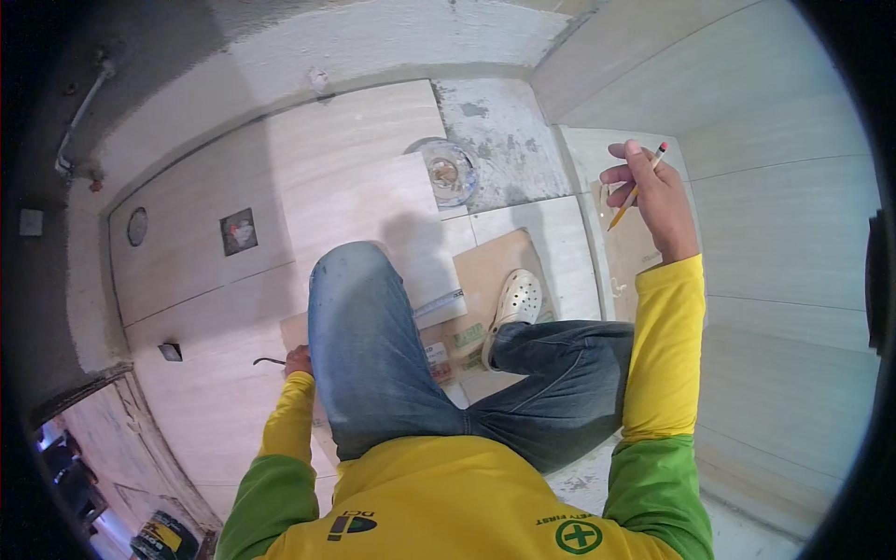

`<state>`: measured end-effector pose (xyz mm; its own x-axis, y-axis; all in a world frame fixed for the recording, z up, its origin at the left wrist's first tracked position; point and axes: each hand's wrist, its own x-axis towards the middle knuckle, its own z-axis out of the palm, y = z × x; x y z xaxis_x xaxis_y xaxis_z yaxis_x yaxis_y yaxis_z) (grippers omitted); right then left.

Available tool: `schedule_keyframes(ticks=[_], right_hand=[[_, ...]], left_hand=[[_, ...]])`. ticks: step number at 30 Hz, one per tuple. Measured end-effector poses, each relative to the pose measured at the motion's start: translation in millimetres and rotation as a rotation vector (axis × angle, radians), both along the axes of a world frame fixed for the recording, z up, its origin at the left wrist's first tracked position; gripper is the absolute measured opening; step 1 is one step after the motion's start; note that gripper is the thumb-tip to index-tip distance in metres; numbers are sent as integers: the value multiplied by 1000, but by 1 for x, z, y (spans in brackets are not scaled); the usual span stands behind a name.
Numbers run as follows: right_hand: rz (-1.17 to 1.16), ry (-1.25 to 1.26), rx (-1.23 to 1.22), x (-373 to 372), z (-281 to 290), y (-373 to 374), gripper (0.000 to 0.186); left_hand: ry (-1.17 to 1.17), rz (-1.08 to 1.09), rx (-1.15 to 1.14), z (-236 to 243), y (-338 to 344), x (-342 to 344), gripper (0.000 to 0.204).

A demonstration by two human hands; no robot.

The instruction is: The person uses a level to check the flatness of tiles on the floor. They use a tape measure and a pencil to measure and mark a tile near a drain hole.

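My right hand is raised at the right, closed around a yellow pencil. The pencil slants, its pink eraser end up and its tip down to the left. Low beside my left knee, my left hand is partly hidden by the leg. A thin, dark, curved piece sticks out from its fingers; I cannot tell what it belongs to. Between my legs, a silver ruler-like strip lies on a pale tile, partly covered by my knee. Brown cardboard is under my white clog.
Large pale tiles cover much of the floor, with a square cutout at left. Ahead are a round clear plastic item and bare concrete. A tiled wall rises at right. A dark bucket stands lower left.
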<state>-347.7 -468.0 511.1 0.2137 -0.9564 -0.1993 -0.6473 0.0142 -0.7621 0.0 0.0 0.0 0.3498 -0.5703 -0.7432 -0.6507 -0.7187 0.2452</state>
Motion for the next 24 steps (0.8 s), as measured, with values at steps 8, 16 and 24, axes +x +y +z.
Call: schedule_keyframes(ticks=[8, 16, 24], right_hand=[[40, -44, 9, 15, 0, 5, 56], [19, -21, -8, 8, -2, 4, 61], [4, -9, -25, 6, 3, 9, 62]], left_hand=[[-263, 61, -208, 13, 37, 16, 17], [-172, 85, -199, 21, 7, 0, 18], [-53, 183, -322, 72, -15, -16, 17]])
